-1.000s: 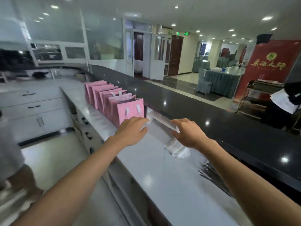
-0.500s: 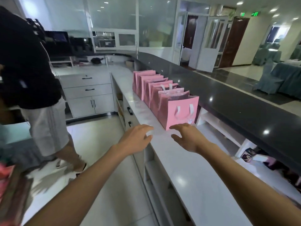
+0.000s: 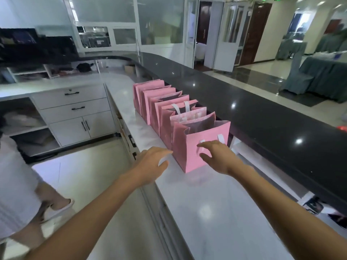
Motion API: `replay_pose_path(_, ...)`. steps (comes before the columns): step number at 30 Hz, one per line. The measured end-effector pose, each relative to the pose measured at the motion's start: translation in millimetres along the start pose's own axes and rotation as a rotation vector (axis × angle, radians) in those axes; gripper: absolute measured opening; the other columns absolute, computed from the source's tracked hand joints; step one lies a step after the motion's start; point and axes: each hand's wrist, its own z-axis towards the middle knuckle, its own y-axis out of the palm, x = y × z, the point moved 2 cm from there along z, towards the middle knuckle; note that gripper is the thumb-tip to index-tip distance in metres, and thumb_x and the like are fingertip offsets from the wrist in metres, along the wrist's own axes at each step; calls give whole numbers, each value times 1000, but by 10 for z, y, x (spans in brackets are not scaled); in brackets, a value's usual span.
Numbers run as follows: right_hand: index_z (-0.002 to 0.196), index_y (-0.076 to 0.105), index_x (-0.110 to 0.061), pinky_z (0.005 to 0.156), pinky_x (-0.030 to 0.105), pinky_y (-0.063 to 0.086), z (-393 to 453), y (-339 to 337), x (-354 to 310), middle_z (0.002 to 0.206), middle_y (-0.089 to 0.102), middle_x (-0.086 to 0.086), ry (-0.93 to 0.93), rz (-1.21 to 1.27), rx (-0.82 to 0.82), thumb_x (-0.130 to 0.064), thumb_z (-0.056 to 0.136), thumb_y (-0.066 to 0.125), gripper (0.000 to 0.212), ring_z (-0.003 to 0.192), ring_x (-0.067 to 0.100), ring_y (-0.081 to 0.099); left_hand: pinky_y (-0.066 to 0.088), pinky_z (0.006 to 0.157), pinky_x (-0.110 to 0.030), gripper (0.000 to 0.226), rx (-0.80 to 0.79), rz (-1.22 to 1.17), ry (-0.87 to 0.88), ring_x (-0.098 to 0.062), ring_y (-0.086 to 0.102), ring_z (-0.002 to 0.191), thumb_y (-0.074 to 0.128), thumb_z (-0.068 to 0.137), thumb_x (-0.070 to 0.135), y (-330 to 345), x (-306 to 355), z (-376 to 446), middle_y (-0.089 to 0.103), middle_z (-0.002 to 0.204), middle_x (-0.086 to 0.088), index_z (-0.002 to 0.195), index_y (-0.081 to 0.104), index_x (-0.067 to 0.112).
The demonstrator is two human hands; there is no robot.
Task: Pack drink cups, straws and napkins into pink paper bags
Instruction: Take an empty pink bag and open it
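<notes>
Several pink paper bags stand in a row on the white counter [image 3: 202, 203], mouths open. The nearest pink bag [image 3: 189, 147] faces me with white ribbon handles on its front. My right hand [image 3: 218, 156] is spread over that bag's front face, fingertips at the handles, holding nothing. My left hand [image 3: 153, 161] hovers just left of the bag's near corner, fingers relaxed and empty. No cups, straws or napkins show in this view.
A raised black bar top [image 3: 262, 113] runs along the counter's right side. White drawers and cabinets [image 3: 75, 113] stand at the left across a tiled floor. A person in white clothes [image 3: 16, 194] stands at the left edge.
The view swung left and closed in on the bags. Both hands left the napkins by the shelf and moved up to the nearest bag; the right now reaches its front.
</notes>
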Motion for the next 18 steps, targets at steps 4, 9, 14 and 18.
replay_pose_path(4,139,56,-25,108,41,41,414,-19,181,144,57,-4,45,-34,34,-27,100,57,39,132,23,48,34,114,-41,40,58,-53,184,-13,42,137,51,100,35,-2,-28,660,56,143,8,140,55,30)
replay_pose_path(9,134,62,-27,108,37,42,892,-2,366,140,61,-6,140,-118,108,-17,96,64,38,130,20,53,35,115,-42,44,70,-2,471,-14,42,139,60,97,34,63,-90,1505,55,145,6,140,57,23)
replay_pose_path(14,130,64,-34,110,43,42,1266,124,498,136,63,-12,174,-181,52,-8,92,66,46,130,16,52,21,121,-38,55,-36,110,727,-13,39,141,50,97,55,120,-223,2132,50,148,7,143,50,26)
replay_pose_path(18,125,68,-33,115,39,34,1371,217,490,129,66,-13,230,-260,-20,-14,93,65,38,127,13,53,29,115,-41,58,-89,137,920,-13,51,127,54,89,62,181,-325,2434,58,138,11,137,54,29)
